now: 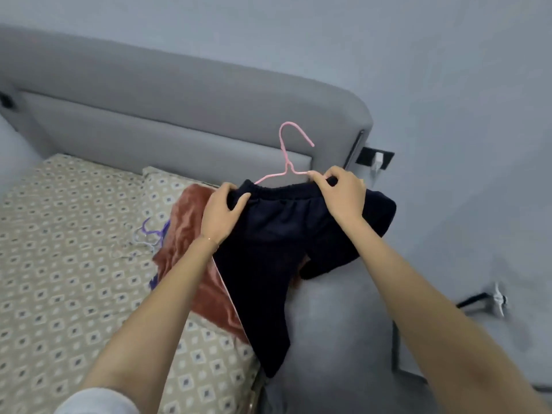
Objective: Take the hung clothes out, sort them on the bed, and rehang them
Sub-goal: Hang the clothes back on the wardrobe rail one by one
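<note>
Nearest to me, my two forearms reach forward over the edge of the bed [74, 234]. Between them hang the dark trousers [268, 249], soft and limp, surely light; the cloth folds by itself and I judge it will slip easily from thin wire if it is not held.

My left hand [222, 212] is closed on the left end of the elastic waistband, the fingers wrapped over the cloth. My right hand [340, 192] pinches the right end of the waistband together with the shoulder of the pink hanger [288, 156]. The waistband is the best place to hold, I think, because it is thicker and gathered; the legs give no firm grip.

The long axis of the trousers runs from the waistband at my hands down toward me, one leg falling near the bed edge below my left forearm, the other bunched under my right wrist.

Left of my left hand lies a rust-coloured garment [191, 234] on the bed, with a purple hanger [152, 231] beside it.

Beyond my hands the hanger's hook points up, in front of the grey headboard [149, 115].
</note>
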`<state>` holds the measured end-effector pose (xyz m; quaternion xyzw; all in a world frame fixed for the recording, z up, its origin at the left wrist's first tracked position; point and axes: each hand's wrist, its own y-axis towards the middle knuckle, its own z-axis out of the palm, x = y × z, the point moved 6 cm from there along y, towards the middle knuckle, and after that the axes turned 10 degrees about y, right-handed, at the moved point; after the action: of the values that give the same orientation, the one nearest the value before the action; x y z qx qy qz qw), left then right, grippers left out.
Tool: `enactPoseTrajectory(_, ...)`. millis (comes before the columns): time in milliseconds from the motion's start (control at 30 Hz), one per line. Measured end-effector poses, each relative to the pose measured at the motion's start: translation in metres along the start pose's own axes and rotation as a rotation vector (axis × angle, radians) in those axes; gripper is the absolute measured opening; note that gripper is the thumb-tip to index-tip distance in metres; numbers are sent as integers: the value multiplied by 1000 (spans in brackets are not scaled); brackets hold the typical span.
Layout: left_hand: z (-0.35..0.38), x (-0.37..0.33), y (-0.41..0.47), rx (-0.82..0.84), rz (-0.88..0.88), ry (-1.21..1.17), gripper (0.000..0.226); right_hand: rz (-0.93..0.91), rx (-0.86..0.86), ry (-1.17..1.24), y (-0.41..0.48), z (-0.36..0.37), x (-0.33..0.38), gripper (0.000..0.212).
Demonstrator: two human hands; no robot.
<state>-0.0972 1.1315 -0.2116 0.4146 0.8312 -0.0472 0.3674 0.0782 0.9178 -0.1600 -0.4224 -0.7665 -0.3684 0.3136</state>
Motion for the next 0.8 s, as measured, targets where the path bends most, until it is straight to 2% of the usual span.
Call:
enactPoseTrajectory(200,54,-126,-33,-4,158,63,27,133,-191,-8,-50,-140,-53,51)
enactPoseTrajectory(467,132,-267,-125,25,493,68,16,312,-368,-46,-162,-290,-131,51)
enactPoseTrajectory(633,181,-329,-172,132,564,10,17,401,-456,-126,-214,-369,-158,56)
enactPoseTrajectory(800,234,-393,-210,317,642,-41,17,469,-622,-140,-264,-440,-183,55)
